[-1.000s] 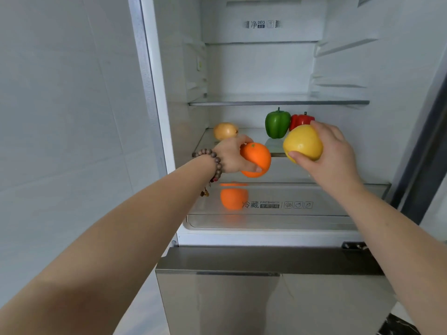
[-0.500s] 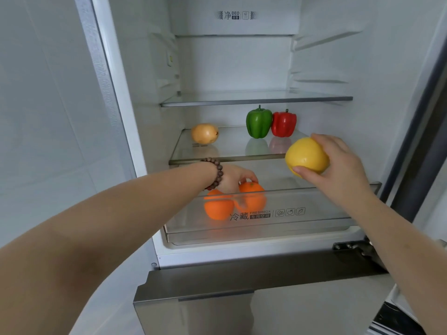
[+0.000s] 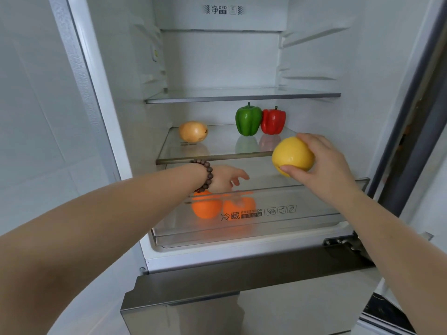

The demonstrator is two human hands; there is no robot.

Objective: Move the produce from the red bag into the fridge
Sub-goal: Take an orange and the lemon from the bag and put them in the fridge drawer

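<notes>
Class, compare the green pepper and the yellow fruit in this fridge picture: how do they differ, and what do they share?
The green pepper stands upright on the glass shelf; the yellow fruit is gripped by the right hand in front of it. The pepper is lobed with a stem, the fruit smooth and round. Both look glossy.

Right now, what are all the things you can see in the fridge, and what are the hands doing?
Oranges: two, orange, side by side in the clear drawer at the bottom.
Onion: one, tan, left on the lower glass shelf.
Green pepper: one, green, back of that shelf.
Red pepper: one, red, right beside the green one.
Upper glass shelf: one, clear, nothing seen on it.
Yellow fruit: one, yellow, held above the drawer.
Bead bracelet: one, brown, left wrist.
Left hand: open, above the oranges.
Right hand: grips the yellow fruit.
</notes>
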